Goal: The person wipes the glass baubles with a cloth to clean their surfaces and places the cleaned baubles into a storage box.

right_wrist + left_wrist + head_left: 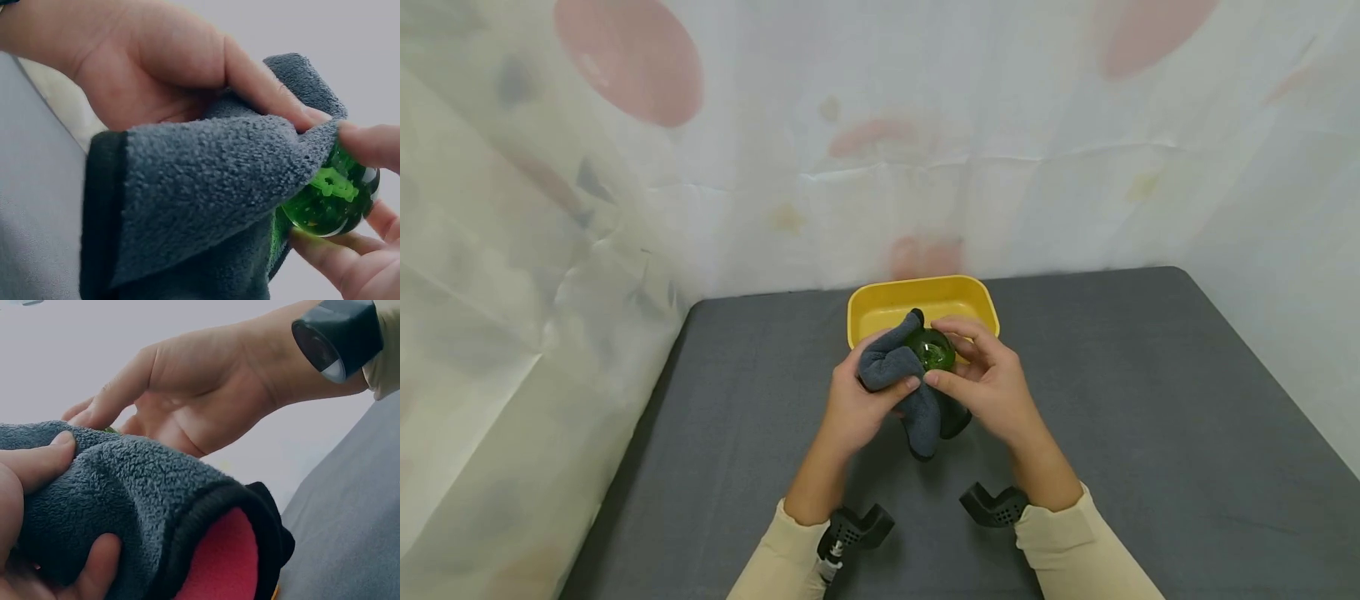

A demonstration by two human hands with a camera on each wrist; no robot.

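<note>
at the centre of the frame the left hand [859, 400] grips a grey cloth [904, 385] against a green glass ball [931, 349], which the right hand [988, 383] holds, just below a yellow tub [922, 304] on the dark grey table [1150, 400].

One green ball [934, 350], one grey cloth [902, 379], one yellow tray [880, 302].

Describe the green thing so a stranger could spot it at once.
On the grey table, just in front of the yellow tub, two hands meet around a grey cloth. The ball sits between them: small, glassy, clear green, the only shiny thing there.
</note>
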